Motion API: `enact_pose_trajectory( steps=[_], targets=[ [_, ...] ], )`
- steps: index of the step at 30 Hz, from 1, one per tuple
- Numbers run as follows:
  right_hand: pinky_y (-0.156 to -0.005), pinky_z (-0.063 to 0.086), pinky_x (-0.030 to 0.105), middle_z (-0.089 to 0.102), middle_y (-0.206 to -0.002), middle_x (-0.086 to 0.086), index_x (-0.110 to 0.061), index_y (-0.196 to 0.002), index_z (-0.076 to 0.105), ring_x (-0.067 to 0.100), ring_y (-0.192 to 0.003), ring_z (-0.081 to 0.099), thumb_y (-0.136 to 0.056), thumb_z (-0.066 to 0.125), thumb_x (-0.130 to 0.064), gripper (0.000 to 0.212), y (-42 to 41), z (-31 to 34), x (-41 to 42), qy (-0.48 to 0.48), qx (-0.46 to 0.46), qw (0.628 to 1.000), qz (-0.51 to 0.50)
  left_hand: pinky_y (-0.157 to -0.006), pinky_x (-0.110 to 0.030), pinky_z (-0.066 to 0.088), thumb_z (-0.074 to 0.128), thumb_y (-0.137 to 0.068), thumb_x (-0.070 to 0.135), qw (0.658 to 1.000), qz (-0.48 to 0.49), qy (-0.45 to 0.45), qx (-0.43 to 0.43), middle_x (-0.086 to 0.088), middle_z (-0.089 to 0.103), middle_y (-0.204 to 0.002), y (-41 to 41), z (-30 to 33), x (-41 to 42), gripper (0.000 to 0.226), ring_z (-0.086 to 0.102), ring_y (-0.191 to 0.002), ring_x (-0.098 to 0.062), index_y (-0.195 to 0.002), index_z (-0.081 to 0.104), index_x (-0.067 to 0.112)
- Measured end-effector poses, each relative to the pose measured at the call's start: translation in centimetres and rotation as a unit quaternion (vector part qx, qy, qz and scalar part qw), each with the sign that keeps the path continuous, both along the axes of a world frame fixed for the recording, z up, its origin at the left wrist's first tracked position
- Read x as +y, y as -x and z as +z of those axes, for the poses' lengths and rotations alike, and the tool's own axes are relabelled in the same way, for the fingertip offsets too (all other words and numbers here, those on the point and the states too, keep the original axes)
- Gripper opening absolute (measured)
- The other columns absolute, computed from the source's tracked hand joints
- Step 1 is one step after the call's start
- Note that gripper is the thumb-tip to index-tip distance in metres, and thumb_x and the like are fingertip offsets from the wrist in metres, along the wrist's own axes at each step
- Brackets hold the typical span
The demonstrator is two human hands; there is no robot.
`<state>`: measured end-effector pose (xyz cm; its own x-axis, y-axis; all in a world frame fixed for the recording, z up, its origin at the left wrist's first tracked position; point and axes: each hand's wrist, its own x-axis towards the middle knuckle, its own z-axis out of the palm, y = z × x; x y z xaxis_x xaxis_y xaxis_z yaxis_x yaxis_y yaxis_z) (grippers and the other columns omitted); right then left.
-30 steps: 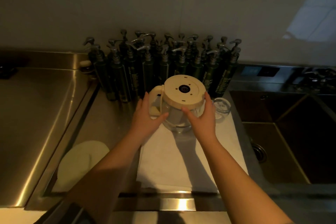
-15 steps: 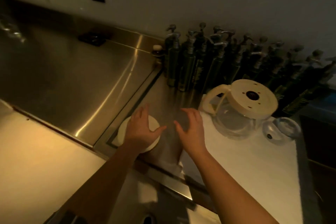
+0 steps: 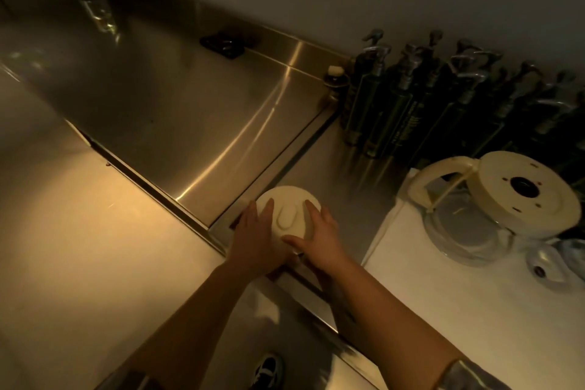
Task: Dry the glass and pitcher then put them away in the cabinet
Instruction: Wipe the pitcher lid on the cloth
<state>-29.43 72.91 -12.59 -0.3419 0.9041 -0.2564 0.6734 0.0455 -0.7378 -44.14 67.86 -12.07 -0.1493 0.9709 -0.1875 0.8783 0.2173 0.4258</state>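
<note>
Now both hands had left the pitcher [image 3: 493, 199] inverted on the white towel [image 3: 474, 310] at frame right; left hand [image 3: 253, 239] and right hand [image 3: 319, 236], fingers spread, gripped its cream lid [image 3: 286, 215] on the tabletop [image 3: 190, 117], lower centre

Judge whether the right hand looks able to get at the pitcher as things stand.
Probably yes, once it lets go: the right hand now rests on the round lid, and only bare white towel lies between it and the pitcher.
</note>
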Motion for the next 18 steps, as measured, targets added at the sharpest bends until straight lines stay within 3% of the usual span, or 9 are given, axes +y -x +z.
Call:
enact_pose_trajectory(
  steps=[4,14,18],
  targets=[
    [-0.116,0.019,0.040,0.004,-0.159,0.000,-0.033,-0.149,0.024,0.028,-0.144,0.009,-0.083,0.068,-0.043,0.080,0.5,-0.7,0.1,-0.016,-0.020,1.000,-0.002,-0.118,-0.048,0.017,0.076,-0.070,0.055,1.000,0.000,0.007,-0.030,-0.015,-0.001,-0.160,-0.2,-0.5,0.1,0.118,0.002,-0.147,-0.033,-0.153,-0.002,0.022],
    [-0.112,0.027,0.039,0.018,-0.153,0.005,-0.036,-0.143,0.037,0.026,-0.137,0.019,-0.083,0.066,-0.048,0.068,0.2,0.4,0.3,-0.069,-0.042,0.995,-0.055,-0.116,-0.049,0.021,0.076,-0.073,0.047,0.998,-0.004,-0.034,-0.047,-0.008,0.006,-0.160,-0.6,0.1,0.5,0.109,0.006,-0.146,-0.031,-0.153,0.004,0.028],
    [-0.108,0.030,0.034,0.026,-0.148,0.007,-0.031,-0.143,0.039,0.026,-0.134,0.024,-0.082,0.065,-0.051,0.069,-1.2,1.8,-0.1,-0.106,-0.071,0.986,-0.108,-0.110,-0.054,0.033,0.080,-0.066,0.048,0.991,-0.081,-0.106,-0.015,-0.018,0.028,-0.152,-1.5,0.8,1.0,0.108,0.028,-0.139,-0.037,-0.150,0.021,0.018]
  ],
)
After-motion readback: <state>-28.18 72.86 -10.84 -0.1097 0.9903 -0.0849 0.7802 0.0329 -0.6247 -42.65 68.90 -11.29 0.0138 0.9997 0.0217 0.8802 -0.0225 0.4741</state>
